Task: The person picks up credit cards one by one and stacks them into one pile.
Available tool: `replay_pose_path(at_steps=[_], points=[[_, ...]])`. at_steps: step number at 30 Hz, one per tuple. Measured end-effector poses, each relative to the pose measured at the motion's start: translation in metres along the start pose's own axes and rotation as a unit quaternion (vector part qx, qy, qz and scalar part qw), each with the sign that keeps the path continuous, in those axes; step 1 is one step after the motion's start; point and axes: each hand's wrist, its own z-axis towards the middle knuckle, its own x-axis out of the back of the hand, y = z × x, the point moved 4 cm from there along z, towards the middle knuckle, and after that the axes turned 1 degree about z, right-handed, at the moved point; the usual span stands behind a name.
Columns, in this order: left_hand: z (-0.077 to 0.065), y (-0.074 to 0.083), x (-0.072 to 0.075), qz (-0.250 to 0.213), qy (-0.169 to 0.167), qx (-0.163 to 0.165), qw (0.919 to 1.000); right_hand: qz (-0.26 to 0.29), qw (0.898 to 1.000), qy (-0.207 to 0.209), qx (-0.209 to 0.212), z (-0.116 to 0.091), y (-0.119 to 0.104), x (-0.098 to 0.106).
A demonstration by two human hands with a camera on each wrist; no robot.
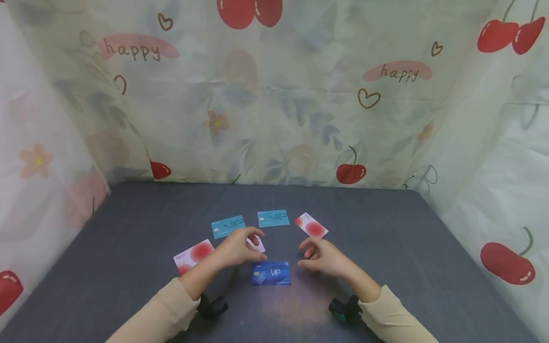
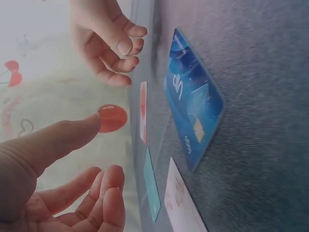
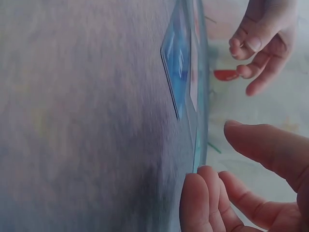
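A dark blue VIP card [image 1: 271,274] lies flat on the table between the two hands. My left hand [image 1: 239,247] hovers just above and left of it, thumb and fingers apart and nothing between them. Behind those fingers a pale pink card [image 2: 181,200] is partly hidden. To the right, my right hand [image 1: 325,257] is held over the table with loosely bent fingers, also holding nothing. In the left wrist view a gap shows between the left thumb and fingers; the right wrist view shows the same for the right hand.
Two teal VIP cards [image 1: 273,218] lie farther back. One pink card with red circles [image 1: 315,228] is at the back right, another [image 1: 195,253] beside the left forearm. A dark cloth covers the table [image 1: 377,224]; printed curtains [image 1: 274,124] stand behind and at both sides.
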Motion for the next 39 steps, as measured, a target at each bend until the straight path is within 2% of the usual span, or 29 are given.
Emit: replay_pose_path(at_steps=[9, 17, 23, 30, 39], points=[[0.020, 0.012, -0.003, 0.023, 0.006, -0.001, 0.9997, -0.021, 0.996, 0.052, -0.062, 0.001, 0.013, 0.021], [0.042, 0.017, -0.008, 0.031, 0.006, 0.017, 0.9994, -0.040, 0.992, 0.092, -0.079, 0.000, 0.019, 0.035], [0.055, 0.022, -0.016, 0.024, -0.001, 0.008, 0.9997, -0.043, 0.990, 0.105, -0.082, 0.003, 0.028, 0.042], [0.070, 0.025, -0.026, 0.029, 0.005, -0.012, 0.9995, -0.047, 0.984, 0.124, -0.120, 0.008, 0.035, 0.048], [0.087, 0.026, -0.038, 0.045, 0.015, -0.009, 0.9988, -0.046, 0.979, 0.139, -0.144, 0.014, 0.041, 0.052]])
